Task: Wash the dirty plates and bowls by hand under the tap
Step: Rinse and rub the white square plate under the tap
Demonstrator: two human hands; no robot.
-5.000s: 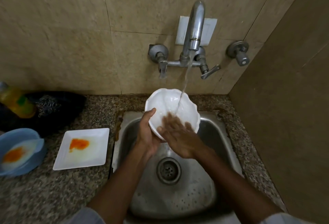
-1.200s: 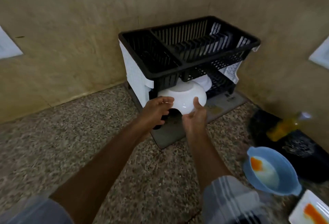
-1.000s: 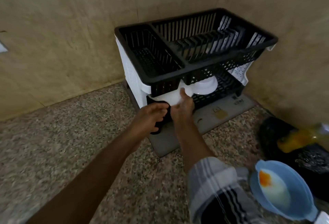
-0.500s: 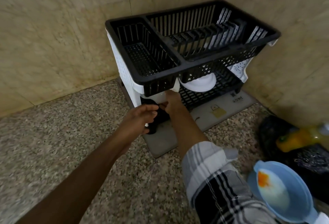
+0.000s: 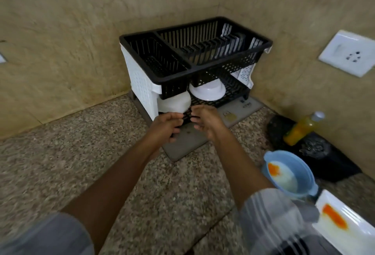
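Both my hands centre frame, left hand [image 5: 165, 128] and right hand [image 5: 205, 121], fingers loosely curled, holding nothing. Two white bowls [image 5: 175, 103] upside down on lower shelf of drying rack [image 5: 142, 84]. Near one sits at shelf edge; I judge careless knock could tip it out. Stained blue bowl [image 5: 289, 173] and stained plate [image 5: 343, 221] lower right, unwashed; my right sleeve [image 5: 272, 214] close, could brush them.

Both hands hang just in front of the dish rack [image 5: 194, 66], left hand [image 5: 165, 128] and right hand [image 5: 206, 121] loosely curled and holding nothing; two white bowls sit upside down on its lower shelf, one [image 5: 175, 103] beside the other [image 5: 208, 91]
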